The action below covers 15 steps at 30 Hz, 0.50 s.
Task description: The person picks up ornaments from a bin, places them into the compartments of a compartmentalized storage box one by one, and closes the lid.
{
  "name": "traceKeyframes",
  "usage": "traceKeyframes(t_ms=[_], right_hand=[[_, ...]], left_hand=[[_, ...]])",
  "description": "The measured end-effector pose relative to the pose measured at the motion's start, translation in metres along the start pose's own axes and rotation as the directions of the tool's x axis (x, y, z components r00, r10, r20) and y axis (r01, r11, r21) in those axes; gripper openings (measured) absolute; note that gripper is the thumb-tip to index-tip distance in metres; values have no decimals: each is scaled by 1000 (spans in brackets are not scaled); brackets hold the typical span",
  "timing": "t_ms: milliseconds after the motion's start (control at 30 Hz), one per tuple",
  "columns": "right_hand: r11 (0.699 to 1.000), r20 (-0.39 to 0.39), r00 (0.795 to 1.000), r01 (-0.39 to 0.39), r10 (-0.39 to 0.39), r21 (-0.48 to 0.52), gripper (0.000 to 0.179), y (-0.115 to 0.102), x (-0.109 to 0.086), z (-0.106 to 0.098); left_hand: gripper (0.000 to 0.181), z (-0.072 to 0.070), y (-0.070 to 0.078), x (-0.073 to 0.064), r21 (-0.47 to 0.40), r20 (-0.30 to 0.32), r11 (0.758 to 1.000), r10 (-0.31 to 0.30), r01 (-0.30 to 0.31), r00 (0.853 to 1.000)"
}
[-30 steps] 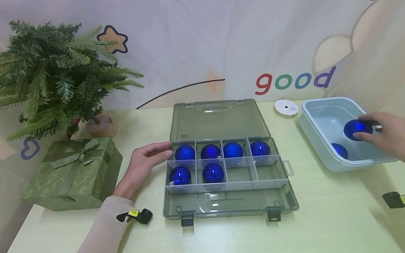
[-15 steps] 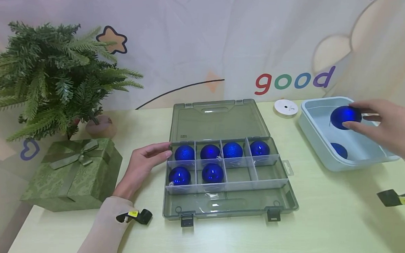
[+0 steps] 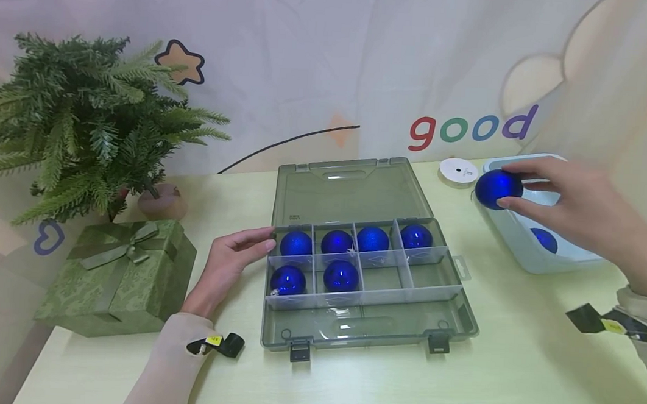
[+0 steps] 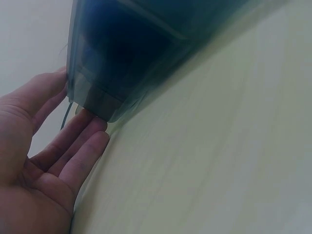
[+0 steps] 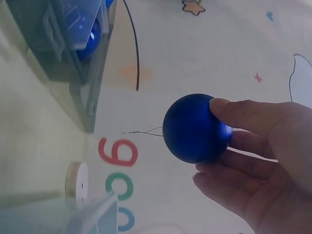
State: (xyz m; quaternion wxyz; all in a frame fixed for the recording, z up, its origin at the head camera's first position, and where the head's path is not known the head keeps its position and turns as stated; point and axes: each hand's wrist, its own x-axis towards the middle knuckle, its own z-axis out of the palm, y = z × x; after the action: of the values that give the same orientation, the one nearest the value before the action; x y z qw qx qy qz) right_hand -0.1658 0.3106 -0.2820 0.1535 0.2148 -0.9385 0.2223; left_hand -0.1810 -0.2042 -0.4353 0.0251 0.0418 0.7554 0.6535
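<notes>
A matte blue Christmas ball (image 3: 498, 190) is pinched between the thumb and fingers of my right hand (image 3: 581, 206), above the near-left side of the light blue tub (image 3: 518, 249). Its thin string loop points away from the hand in the right wrist view. Another blue ball (image 3: 545, 240) lies in the tub. My left hand (image 3: 232, 258) touches the left edge of a grey-green divided plastic box (image 3: 368, 330) with nearly straight fingers. The box's lid (image 3: 351, 194) lies back. Several blue balls sit singly in its compartments, filling the back row; the two front-right compartments hold none.
Behind the box and beside the tub lies a white ribbon spool (image 3: 458, 172). A green gift box (image 3: 122, 271) with a bow stands at the left, a small potted fir tree (image 3: 86, 116) behind it. A printed cloth (image 3: 309, 61) hangs at the back.
The right hand has lifted the blue ball from inside the tub and carried it left to the tub's left rim. The left hand has stayed at the box edge.
</notes>
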Motion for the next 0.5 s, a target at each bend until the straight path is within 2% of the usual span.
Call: traceKeyframes(t_ms=[200,500], right_hand=[[992,1,993,120,-120,27,62,-21,8,13],[971,44,978,198,-205,134,60,-46,17,37]], left_hand=[[42,0,1,-1,0,-3,1000,1,-1,1000],[42,0,2,0,-6,0,1000,0,0,1000]])
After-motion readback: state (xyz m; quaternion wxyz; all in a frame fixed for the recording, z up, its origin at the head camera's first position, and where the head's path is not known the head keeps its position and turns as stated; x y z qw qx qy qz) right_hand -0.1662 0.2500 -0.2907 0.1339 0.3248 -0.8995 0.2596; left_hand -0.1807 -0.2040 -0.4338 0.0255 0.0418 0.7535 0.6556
